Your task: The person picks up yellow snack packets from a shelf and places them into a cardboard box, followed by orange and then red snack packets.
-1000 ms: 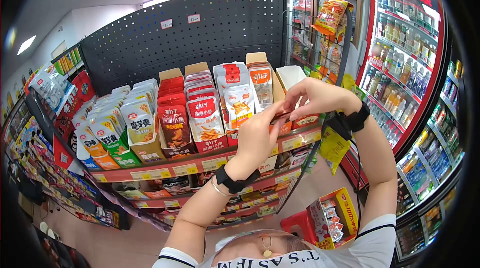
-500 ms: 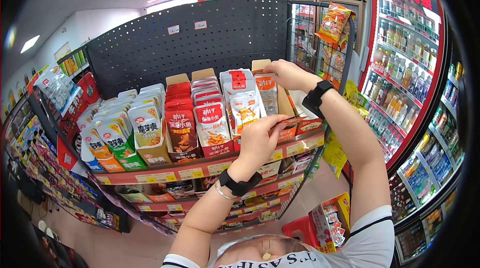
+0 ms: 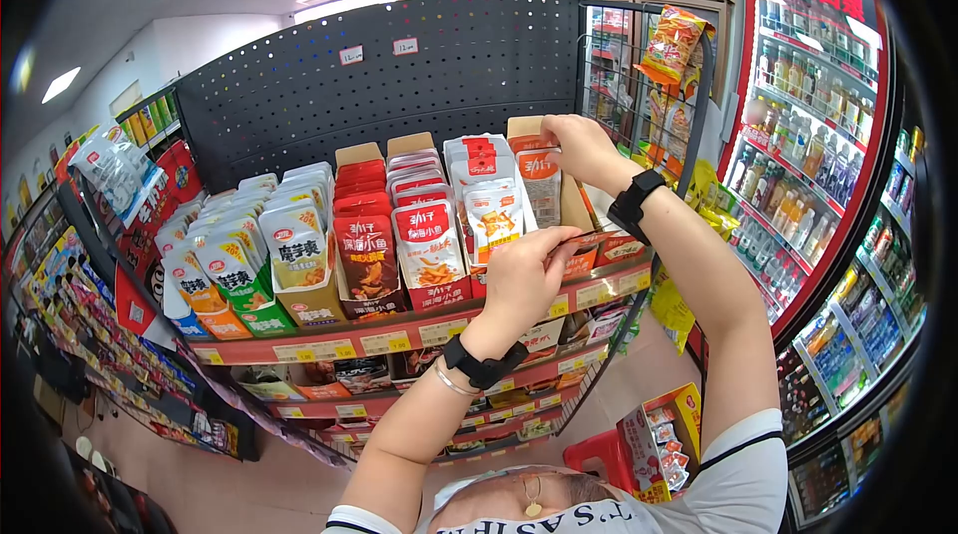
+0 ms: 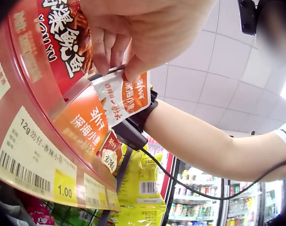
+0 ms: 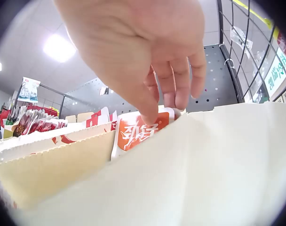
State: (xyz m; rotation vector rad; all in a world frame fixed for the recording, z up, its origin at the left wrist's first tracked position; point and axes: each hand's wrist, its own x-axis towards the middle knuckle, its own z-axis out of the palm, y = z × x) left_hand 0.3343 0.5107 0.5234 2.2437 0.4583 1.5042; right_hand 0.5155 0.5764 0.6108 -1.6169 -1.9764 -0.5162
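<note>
My left hand (image 3: 521, 279) is in front of the shelf's front edge, pinching a small orange and white fish snack packet (image 4: 138, 96) between thumb and fingers. In the head view that packet is seen nearly edge-on. Farther back, my right hand (image 3: 587, 147) reaches down into an open display box of orange-topped snack packets (image 3: 542, 193). In the right wrist view its thumb lies on the front of an orange and white packet (image 5: 139, 134), with the fingers curled behind the top edge. The box wall hides the packet's lower part.
Boxes of red fish snack packets (image 3: 431, 240) and white and green packets (image 3: 235, 269) fill the shelf leftward. A wire side rack (image 3: 619, 85) with hanging bags stands right. Price labels line the shelf lip (image 3: 384, 339). A red stool (image 3: 599, 456) and open carton (image 3: 689, 424) are below.
My right hand has left the packet by my left hand and moved back to the orange-topped packets in the box. The left hand still holds its packet in front of the shelf.
</note>
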